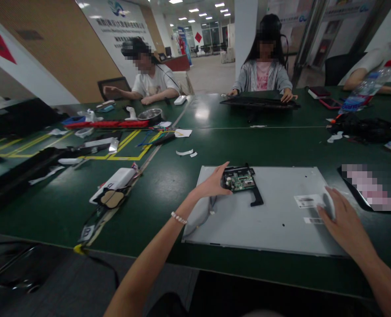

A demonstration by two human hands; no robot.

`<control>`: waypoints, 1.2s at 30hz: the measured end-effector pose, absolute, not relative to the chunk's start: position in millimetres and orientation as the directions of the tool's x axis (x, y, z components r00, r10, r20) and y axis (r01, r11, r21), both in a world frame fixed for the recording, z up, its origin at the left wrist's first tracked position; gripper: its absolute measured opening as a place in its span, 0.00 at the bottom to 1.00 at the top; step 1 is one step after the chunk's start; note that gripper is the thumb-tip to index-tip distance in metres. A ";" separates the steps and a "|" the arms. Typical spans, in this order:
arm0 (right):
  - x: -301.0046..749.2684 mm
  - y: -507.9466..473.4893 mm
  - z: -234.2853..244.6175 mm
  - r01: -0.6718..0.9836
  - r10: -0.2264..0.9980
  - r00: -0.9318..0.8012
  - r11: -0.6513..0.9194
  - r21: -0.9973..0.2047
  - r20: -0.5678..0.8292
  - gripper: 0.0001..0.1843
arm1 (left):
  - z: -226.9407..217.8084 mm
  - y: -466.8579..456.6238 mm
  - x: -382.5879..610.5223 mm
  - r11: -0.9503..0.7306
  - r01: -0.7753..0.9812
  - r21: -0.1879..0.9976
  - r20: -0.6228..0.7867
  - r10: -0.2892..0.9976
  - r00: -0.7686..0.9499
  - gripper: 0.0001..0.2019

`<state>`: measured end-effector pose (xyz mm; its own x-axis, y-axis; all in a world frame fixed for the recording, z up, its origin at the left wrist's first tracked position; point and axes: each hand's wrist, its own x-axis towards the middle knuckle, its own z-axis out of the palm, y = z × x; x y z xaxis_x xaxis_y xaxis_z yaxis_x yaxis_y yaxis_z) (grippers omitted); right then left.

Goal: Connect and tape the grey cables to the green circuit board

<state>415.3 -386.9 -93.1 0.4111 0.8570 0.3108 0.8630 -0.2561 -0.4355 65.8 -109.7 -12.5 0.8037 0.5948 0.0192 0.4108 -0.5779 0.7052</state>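
Note:
A grey metal panel (pixel 268 220) lies flat on the green table (pixel 182 185) in front of me. A green circuit board in a black bracket (pixel 241 180) sits on its upper left part. My left hand (pixel 211 184) grips the board's left edge with fingers curled round it. My right hand (pixel 342 220) rests on the panel's right side, fingers closed over a small white object (pixel 329 203) beside two white labels (pixel 306 201).
A white device with cables (pixel 114 187) lies to the left. Yellow floor-style tape marks, tools and a red strip (pixel 106 124) are at far left. Three people sit across the table; one holds a black panel (pixel 258 102). Black items (pixel 363 127) lie at right.

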 end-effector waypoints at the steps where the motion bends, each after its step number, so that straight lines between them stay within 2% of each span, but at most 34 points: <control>1: 414.3 -386.9 -91.4 0.862 0.859 0.411 -0.258 -0.436 0.305 0.37 | -12.6 -111.2 65.8 -0.578 0.400 0.712 0.027 0.591 0.807 0.57; 8: 411.1 -386.2 -86.2 0.842 0.853 0.438 -0.278 -0.463 0.284 0.36 | -9.3 -137.5 78.3 -0.577 0.344 0.741 0.039 0.548 0.836 0.57; 12: 408.7 -381.5 -80.1 0.851 0.849 0.416 -0.238 -0.469 0.325 0.36 | -2.7 -156.8 89.8 -0.571 0.304 0.763 0.038 0.509 0.860 0.56; 16: 392.1 -368.5 -55.3 0.861 0.935 0.252 -0.097 -0.500 0.252 0.38 | 2.9 -169.8 96.0 -0.556 0.310 0.771 0.007 0.495 0.869 0.55; 21: 359.9 -339.7 -23.0 0.808 0.997 -0.058 0.079 -0.584 0.055 0.49 | 3.3 -178.2 99.2 -0.563 0.268 0.782 0.021 0.453 0.891 0.54; 25: 348.5 -314.6 -23.0 0.761 0.985 -0.171 0.153 -0.630 0.032 0.55 | 1.2 -184.1 101.2 -0.592 0.247 0.767 0.034 0.423 0.906 0.54; 29: 350.5 -304.1 -32.8 0.749 0.977 -0.207 0.186 -0.636 0.042 0.53 | 1.8 -173.7 94.4 -0.634 0.260 0.729 0.004 0.384 0.923 0.54; 32: 353.1 -306.4 -36.1 0.755 0.982 -0.176 0.175 -0.632 0.063 0.50 | 1.9 -136.4 77.1 -0.688 0.367 0.626 0.030 0.491 0.870 0.44; 34: 353.1 -309.4 -36.5 0.751 0.984 -0.165 0.172 -0.638 0.071 0.50 | 1.3 -99.2 60.8 -0.684 0.547 0.483 0.107 0.666 0.738 0.35; 36: 351.7 -311.7 -36.7 0.748 0.984 -0.159 0.172 -0.641 0.078 0.49 | 1.4 -60.6 43.8 -0.586 0.735 0.342 0.169 0.807 0.565 0.29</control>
<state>351.7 -311.7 -36.7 -0.1593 0.9842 0.0775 0.7483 0.1716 -0.6408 43.8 -60.6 1.4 0.5651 0.8075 0.1691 0.7348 -0.5858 0.3419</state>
